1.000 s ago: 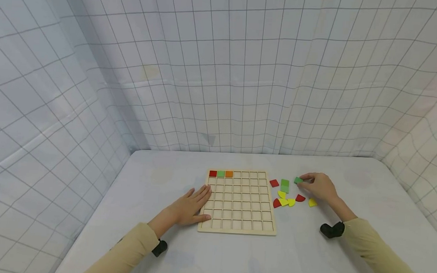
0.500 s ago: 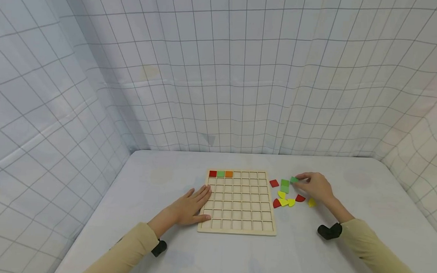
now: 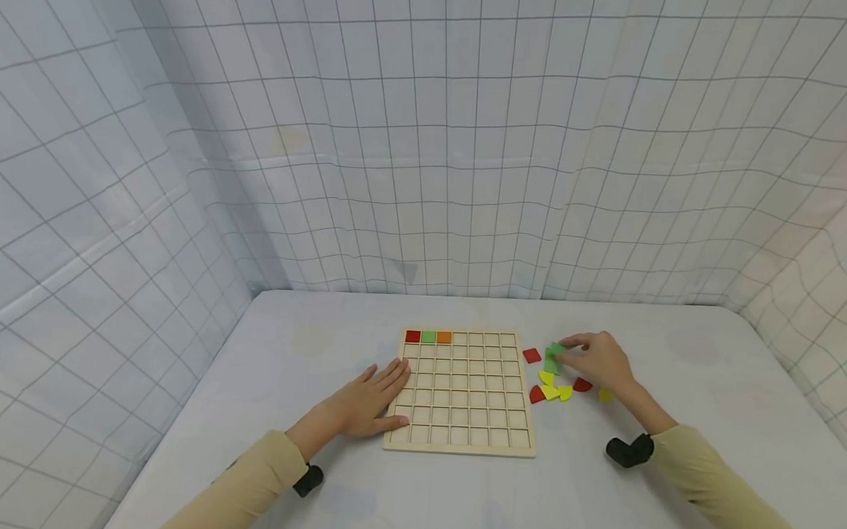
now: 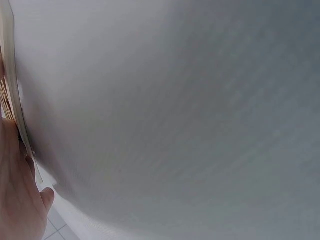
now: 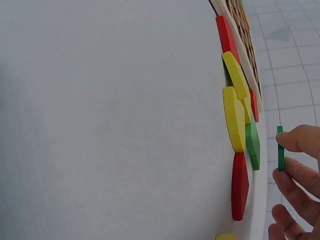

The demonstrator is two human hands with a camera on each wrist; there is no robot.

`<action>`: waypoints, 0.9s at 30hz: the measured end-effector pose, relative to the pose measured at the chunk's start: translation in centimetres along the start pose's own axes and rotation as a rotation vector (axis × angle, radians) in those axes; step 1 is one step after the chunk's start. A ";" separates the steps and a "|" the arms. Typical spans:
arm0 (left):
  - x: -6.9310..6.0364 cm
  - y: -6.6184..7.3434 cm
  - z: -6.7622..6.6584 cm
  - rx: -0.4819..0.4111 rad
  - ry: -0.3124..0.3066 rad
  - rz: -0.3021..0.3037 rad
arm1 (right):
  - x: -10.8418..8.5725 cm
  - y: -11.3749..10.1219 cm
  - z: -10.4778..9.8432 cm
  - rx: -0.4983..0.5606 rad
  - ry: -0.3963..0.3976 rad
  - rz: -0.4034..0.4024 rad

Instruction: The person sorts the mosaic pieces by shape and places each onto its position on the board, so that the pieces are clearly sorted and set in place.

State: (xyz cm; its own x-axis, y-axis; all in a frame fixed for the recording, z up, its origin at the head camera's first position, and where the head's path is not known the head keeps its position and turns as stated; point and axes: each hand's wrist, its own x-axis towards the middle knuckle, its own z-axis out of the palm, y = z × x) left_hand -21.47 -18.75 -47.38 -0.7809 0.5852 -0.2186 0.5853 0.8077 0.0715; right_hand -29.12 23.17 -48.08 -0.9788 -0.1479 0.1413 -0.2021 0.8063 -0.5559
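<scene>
A pale wooden grid board (image 3: 450, 417) lies flat, with a red, a light green and an orange square in its far-left cells. My left hand (image 3: 368, 399) rests spread on the board's left edge; the left wrist view shows part of that hand (image 4: 20, 195) beside the edge. My right hand (image 3: 603, 362) pinches a green square (image 5: 280, 150) between thumb and fingers, in the head view above or at the far end of the green pieces (image 3: 551, 367) right of the board. In the right wrist view the hand (image 5: 300, 175) holds the square edge-on, raised beyond the loose pieces.
Around the green pieces lie a red square (image 3: 531, 356), yellow rounded pieces (image 3: 564, 393) and red rounded pieces (image 3: 537, 394). Another yellow piece (image 3: 606, 395) is under the right forearm's near side. A white gridded curtain (image 3: 428, 177) stands behind the table.
My right hand has moved left with the green square, from beside the green pieces to over their far end. My left hand and the board have not moved.
</scene>
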 end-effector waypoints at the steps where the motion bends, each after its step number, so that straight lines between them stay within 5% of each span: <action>1: -0.1 0.0 0.0 -0.004 -0.001 0.000 | 0.0 -0.2 0.1 0.006 -0.004 -0.004; 27: -0.1 0.1 -0.1 -0.020 -0.009 0.004 | 1.1 -5.1 2.9 0.055 -0.004 -0.199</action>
State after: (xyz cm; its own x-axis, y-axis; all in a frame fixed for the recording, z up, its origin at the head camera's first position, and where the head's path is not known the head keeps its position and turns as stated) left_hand -21.32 -18.70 -47.20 -0.7766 0.5879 -0.2265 0.5840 0.8066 0.0916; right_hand -29.25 17.20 -47.44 -0.9196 -0.3038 0.2492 -0.3927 0.7287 -0.5610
